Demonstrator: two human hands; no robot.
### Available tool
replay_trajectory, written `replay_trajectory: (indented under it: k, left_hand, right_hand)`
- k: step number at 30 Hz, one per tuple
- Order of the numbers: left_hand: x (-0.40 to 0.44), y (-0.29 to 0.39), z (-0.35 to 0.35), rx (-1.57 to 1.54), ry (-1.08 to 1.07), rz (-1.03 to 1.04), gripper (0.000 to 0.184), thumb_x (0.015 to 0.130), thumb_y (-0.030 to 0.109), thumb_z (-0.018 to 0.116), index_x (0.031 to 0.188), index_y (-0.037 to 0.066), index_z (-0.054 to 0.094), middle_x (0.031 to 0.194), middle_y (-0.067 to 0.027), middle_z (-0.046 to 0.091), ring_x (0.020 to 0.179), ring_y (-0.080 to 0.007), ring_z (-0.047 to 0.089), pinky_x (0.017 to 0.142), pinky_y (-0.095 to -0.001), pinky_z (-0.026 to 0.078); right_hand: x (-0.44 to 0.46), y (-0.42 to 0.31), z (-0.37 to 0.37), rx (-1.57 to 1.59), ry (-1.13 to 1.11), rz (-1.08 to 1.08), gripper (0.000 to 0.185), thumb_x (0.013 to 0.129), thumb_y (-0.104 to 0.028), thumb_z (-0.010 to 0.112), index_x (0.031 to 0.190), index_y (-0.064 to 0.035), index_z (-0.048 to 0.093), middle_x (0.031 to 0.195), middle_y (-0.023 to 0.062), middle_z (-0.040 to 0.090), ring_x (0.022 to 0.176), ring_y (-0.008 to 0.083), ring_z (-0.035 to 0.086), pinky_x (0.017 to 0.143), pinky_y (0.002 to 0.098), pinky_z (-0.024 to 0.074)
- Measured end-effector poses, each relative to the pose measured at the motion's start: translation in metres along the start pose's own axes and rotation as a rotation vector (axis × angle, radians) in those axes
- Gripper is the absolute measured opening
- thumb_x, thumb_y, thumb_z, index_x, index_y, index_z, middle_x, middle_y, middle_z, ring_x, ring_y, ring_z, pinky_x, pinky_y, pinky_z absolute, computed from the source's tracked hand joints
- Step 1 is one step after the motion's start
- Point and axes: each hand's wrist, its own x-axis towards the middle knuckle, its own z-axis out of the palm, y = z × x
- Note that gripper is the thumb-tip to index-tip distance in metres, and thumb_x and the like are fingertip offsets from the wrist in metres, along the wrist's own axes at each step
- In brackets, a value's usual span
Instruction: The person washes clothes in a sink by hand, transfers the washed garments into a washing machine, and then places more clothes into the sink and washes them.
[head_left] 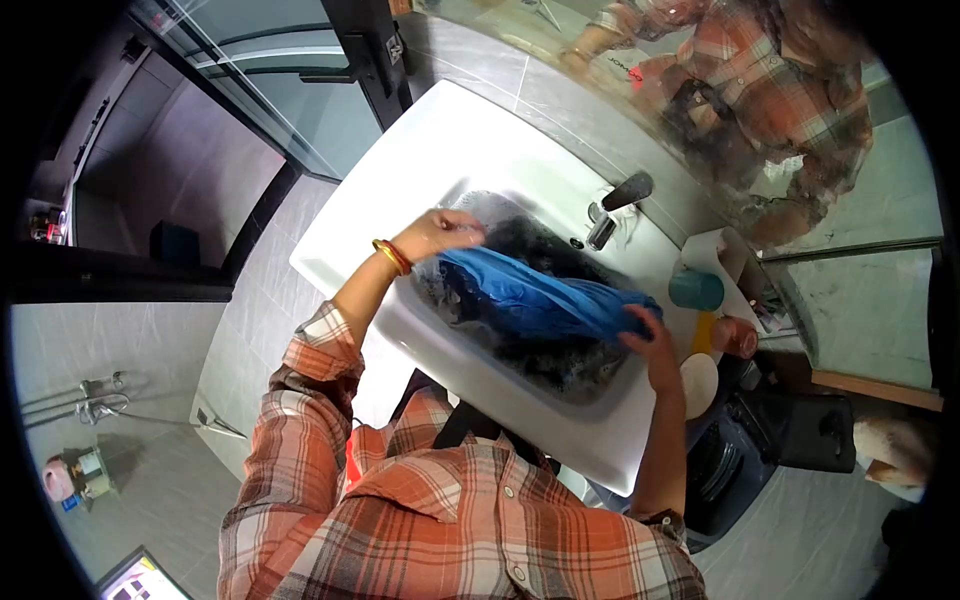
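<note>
A wet blue cloth [545, 297], perhaps a garment, is stretched across the white sink basin [480, 362]. My left hand [442, 233], below a red and gold bangle [391, 257], has its fingers closed on the cloth's left end. At the other end my right hand [652, 345] grips the bunched fabric near the basin's right rim. Dark, soapy water [515, 238] with foam fills the basin beneath the cloth. Some of the fabric dips toward the water; its underside is hidden.
A dark-handled faucet [612, 208] rises behind the basin. To the right, a teal cup [697, 290], a pinkish cup [735, 337] and a pale round item [699, 384] stand close to my right arm. A mirror [720, 110] runs along the back wall.
</note>
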Motion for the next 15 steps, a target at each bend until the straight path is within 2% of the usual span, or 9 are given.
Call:
replay_trajectory:
  k: [1,2,4,5,8,10,11,13,15]
  left_hand:
    - [-0.001,0.001,0.004,0.29,-0.02,0.056,0.037,0.077,0.027,0.066,0.107,0.007,0.059,0.104,-0.0113,0.06,0.085,-0.0162,0.06,0.074,-0.0282,0.05]
    - [-0.015,-0.003,0.029,0.799,0.07,0.011,0.039,0.072,0.033,0.069,0.102,0.01,0.062,0.108,-0.0123,0.056,0.091,-0.0228,0.058,0.079,-0.0359,0.048]
    - [-0.008,-0.046,0.065,1.014,-0.12,-0.127,0.037,0.068,0.035,0.069,0.094,0.01,0.065,0.105,-0.013,0.055,0.096,-0.0269,0.056,0.081,-0.0399,0.045]
    - [-0.003,-0.062,0.072,1.121,-0.214,-0.199,0.036,0.065,0.036,0.069,0.09,0.01,0.067,0.103,-0.0133,0.054,0.098,-0.0289,0.054,0.082,-0.0419,0.043]
    - [-0.016,-0.026,0.039,0.918,0.003,0.072,0.027,0.064,0.028,0.068,0.083,0.009,0.067,0.099,-0.0121,0.055,0.103,-0.0278,0.051,0.082,-0.0422,0.042]
    - [-0.018,-0.01,0.007,0.477,0.011,0.191,0.024,0.067,0.028,0.068,0.08,0.008,0.067,0.105,-0.0116,0.056,0.104,-0.0249,0.05,0.089,-0.0409,0.039]
    - [-0.019,-0.003,-0.006,0.228,-0.038,0.261,0.024,0.068,0.028,0.069,0.079,0.007,0.066,0.108,-0.0109,0.055,0.105,-0.0214,0.049,0.092,-0.0409,0.037]
    - [-0.014,0.01,-0.003,-0.345,0.029,0.17,0.035,0.071,0.035,0.066,0.092,0.006,0.064,0.114,-0.011,0.053,0.109,-0.0218,0.047,0.096,-0.0371,0.037]
    - [0.015,-0.013,0.034,-0.82,0.198,0.087,0.042,0.081,0.034,0.056,0.114,0.007,0.053,0.119,-0.0127,0.049,0.111,-0.0237,0.046,0.092,-0.0351,0.042]
  right_hand:
    - [0.001,0.007,0.008,-0.378,-0.024,-0.01,0.038,0.07,-0.016,0.066,0.107,-0.0106,0.058,0.12,0.0122,0.045,0.106,0.0261,0.048,0.086,0.0348,0.0417]
    - [0.002,0.016,0.02,-0.538,-0.09,0.075,0.037,0.069,-0.016,0.066,0.105,-0.0107,0.059,0.119,0.0124,0.046,0.105,0.0278,0.048,0.085,0.0355,0.0423]
    - [0.005,0.015,0.049,-0.86,-0.22,0.238,0.035,0.067,-0.017,0.067,0.1,-0.011,0.061,0.117,0.0128,0.046,0.104,0.0311,0.048,0.083,0.0368,0.0436]
    - [0.008,0.02,0.049,-0.84,-0.122,0.191,0.033,0.067,-0.016,0.067,0.099,-0.01,0.061,0.117,0.0122,0.046,0.104,0.0313,0.048,0.082,0.0368,0.0441]
    - [-0.003,0.036,0.028,-0.663,0.071,-0.018,0.029,0.067,-0.016,0.067,0.095,-0.0081,0.063,0.115,0.0109,0.047,0.102,0.0309,0.049,0.081,0.0376,0.0445]
    - [-0.009,0.015,-0.002,-0.423,0.088,-0.302,0.027,0.067,-0.017,0.068,0.092,-0.0081,0.064,0.116,0.0108,0.048,0.102,0.0293,0.049,0.085,0.0387,0.043]
    - [-0.006,0.014,-0.004,-0.01,0.045,-0.271,0.028,0.071,-0.021,0.066,0.096,-0.0089,0.063,0.117,0.0106,0.047,0.103,0.0282,0.049,0.086,0.0392,0.0421]
    - [0.0,0.015,0.003,0.819,-0.054,-0.173,0.03,0.079,-0.027,0.06,0.103,-0.0104,0.061,0.119,0.01,0.047,0.104,0.026,0.048,0.089,0.0402,0.0402]
    - [0.017,0.018,0.048,1.062,0.096,-0.143,0.036,0.085,-0.034,0.05,0.112,-0.0116,0.055,0.122,0.0096,0.046,0.105,0.0249,0.048,0.091,0.0412,0.0385]
